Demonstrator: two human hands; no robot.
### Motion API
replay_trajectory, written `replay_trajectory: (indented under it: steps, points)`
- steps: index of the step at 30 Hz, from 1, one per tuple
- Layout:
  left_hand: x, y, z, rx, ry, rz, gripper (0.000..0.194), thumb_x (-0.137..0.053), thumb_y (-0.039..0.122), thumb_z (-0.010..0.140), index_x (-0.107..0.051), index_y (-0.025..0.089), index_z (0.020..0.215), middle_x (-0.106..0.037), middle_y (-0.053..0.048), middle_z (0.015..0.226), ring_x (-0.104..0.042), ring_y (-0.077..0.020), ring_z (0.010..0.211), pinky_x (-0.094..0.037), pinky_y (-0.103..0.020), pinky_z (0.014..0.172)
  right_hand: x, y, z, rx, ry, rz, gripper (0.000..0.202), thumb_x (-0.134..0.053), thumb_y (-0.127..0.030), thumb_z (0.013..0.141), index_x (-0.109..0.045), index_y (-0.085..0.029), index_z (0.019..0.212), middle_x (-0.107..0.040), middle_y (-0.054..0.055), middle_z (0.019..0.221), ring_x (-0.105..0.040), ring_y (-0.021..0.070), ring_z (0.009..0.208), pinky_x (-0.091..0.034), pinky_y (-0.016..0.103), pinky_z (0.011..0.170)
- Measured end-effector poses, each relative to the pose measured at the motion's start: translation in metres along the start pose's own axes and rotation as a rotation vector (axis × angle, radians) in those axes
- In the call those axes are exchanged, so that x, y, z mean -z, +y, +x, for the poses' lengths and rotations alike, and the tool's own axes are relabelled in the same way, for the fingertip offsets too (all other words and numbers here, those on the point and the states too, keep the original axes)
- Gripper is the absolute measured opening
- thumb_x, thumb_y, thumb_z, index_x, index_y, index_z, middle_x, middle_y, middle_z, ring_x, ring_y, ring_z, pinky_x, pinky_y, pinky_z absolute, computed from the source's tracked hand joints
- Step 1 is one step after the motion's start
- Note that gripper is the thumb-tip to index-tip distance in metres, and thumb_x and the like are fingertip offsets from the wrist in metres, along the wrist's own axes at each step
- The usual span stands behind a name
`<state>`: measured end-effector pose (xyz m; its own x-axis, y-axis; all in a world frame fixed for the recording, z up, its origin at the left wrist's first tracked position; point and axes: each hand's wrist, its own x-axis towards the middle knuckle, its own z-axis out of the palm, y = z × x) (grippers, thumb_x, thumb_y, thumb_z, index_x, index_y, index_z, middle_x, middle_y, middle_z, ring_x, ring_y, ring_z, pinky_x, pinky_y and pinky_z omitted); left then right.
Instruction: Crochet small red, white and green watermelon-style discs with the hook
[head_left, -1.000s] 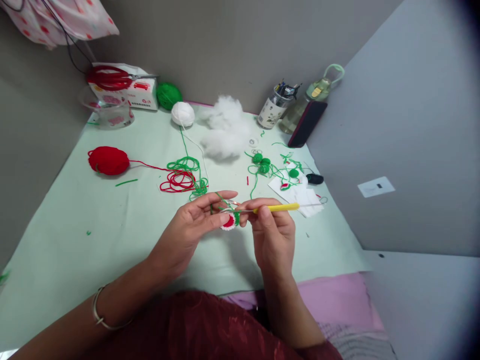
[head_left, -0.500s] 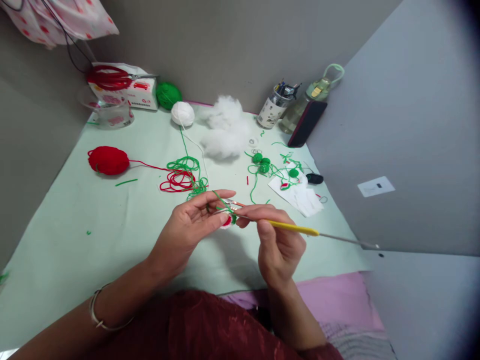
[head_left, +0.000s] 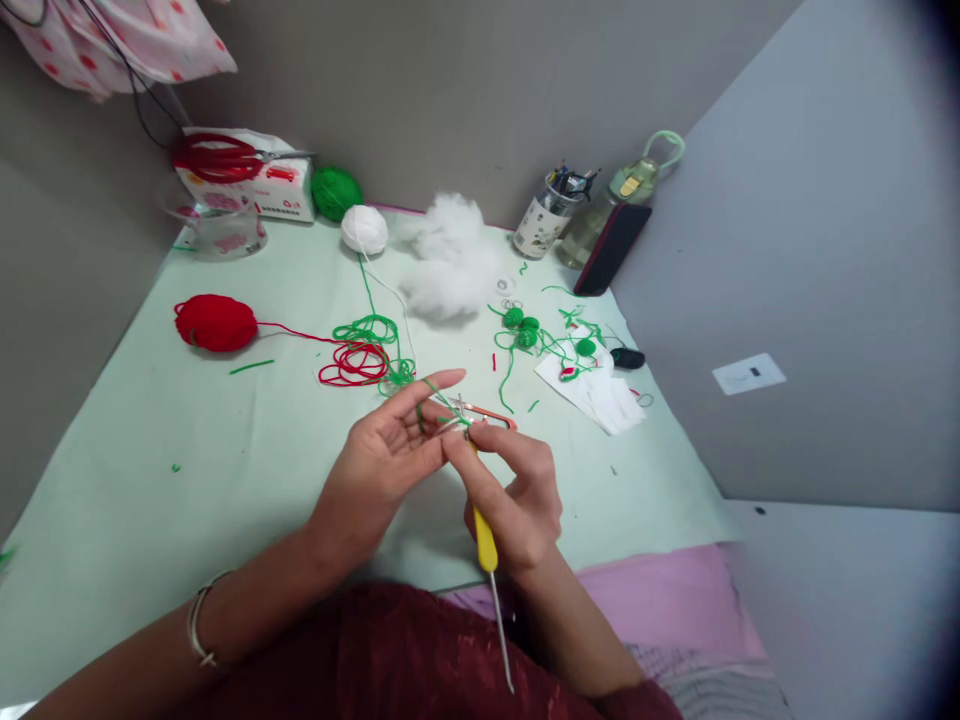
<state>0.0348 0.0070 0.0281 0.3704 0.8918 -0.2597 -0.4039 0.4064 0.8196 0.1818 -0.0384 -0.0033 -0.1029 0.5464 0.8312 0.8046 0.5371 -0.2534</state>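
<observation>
My left hand pinches a small crocheted piece, mostly hidden by the fingers, and green yarn runs over its raised index finger. My right hand is closed round a crochet hook with a yellow handle; the handle points down toward my lap and its far metal end sticks out below. Fingertips of both hands meet at the work. Just behind them on the table lies a small orange-handled tool. Loops of green yarn and red yarn lie beyond my left hand.
Red, white and green yarn balls stand left and back. Fluffy stuffing is at the back middle. Small green balls, white paper, a pen cup, bottle and phone are right.
The yellow hook has swung from pointing right to pointing down toward my lap. My right hand has turned and moved left, against the left fingertips. More of the orange-handled tool shows.
</observation>
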Motion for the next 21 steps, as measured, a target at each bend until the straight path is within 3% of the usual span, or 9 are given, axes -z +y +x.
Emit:
replay_trajectory:
  steps: [3, 5, 8, 13, 18, 21]
  points:
    - [0.0, 0.0, 0.001, 0.19, -0.08, -0.166, 0.044, -0.082, 0.029, 0.087, -0.075, 0.025, 0.13, -0.071, -0.002, 0.094, -0.064, -0.0147, 0.091, -0.052, -0.025, 0.087, -0.003, 0.002, -0.005, -0.025, 0.01, 0.035, 0.051, -0.065, -0.001, 0.093, -0.069, -0.025, 0.138, -0.075, 0.008, 0.115, -0.075, 0.0197, 0.106, -0.066, 0.031, 0.09]
    - [0.0, 0.0, 0.002, 0.219, -0.096, -0.2, 0.042, -0.083, 0.03, 0.085, -0.077, 0.023, 0.126, -0.072, -0.004, 0.095, -0.065, -0.0159, 0.091, -0.052, -0.027, 0.088, -0.003, 0.005, -0.006, -0.051, 0.002, 0.093, 0.054, -0.066, -0.003, 0.094, -0.066, -0.029, 0.142, -0.075, 0.007, 0.117, -0.075, 0.0202, 0.104, -0.067, 0.034, 0.087]
    - [-0.001, 0.0, 0.002, 0.148, -0.067, -0.143, 0.043, -0.085, 0.029, 0.083, -0.077, 0.024, 0.125, -0.07, -0.002, 0.089, -0.064, -0.0164, 0.088, -0.052, -0.028, 0.086, -0.001, 0.01, -0.007, -0.071, -0.006, 0.128, 0.054, -0.067, -0.009, 0.095, -0.064, -0.034, 0.143, -0.077, 0.007, 0.117, -0.077, 0.0218, 0.101, -0.069, 0.038, 0.083]
    - [-0.002, -0.006, 0.0, -0.043, -0.006, 0.058, 0.036, -0.069, 0.045, 0.098, -0.077, 0.025, 0.126, -0.071, -0.003, 0.09, -0.064, -0.0188, 0.09, -0.051, -0.029, 0.088, -0.003, 0.012, -0.007, -0.021, -0.021, 0.155, 0.053, -0.065, -0.009, 0.097, -0.063, -0.033, 0.144, -0.078, 0.007, 0.119, -0.077, 0.0218, 0.104, -0.069, 0.038, 0.082]
    - [-0.002, -0.009, -0.001, -0.206, 0.067, 0.227, 0.024, -0.066, 0.034, 0.101, -0.08, 0.028, 0.119, -0.062, 0.002, 0.076, -0.052, -0.0136, 0.069, -0.047, -0.024, 0.07, -0.005, 0.01, -0.006, 0.023, 0.026, 0.087, 0.048, -0.065, -0.005, 0.096, -0.067, -0.026, 0.139, -0.078, 0.009, 0.117, -0.077, 0.0223, 0.106, -0.068, 0.037, 0.085]
    - [-0.003, -0.004, -0.001, -0.26, 0.092, 0.304, 0.024, -0.071, 0.028, 0.097, -0.08, 0.027, 0.119, -0.062, 0.003, 0.076, -0.057, -0.0139, 0.071, -0.05, -0.024, 0.072, -0.003, 0.011, -0.005, 0.053, 0.046, 0.076, 0.044, -0.066, -0.004, 0.094, -0.07, -0.021, 0.135, -0.079, 0.011, 0.115, -0.076, 0.0228, 0.107, -0.068, 0.036, 0.086]
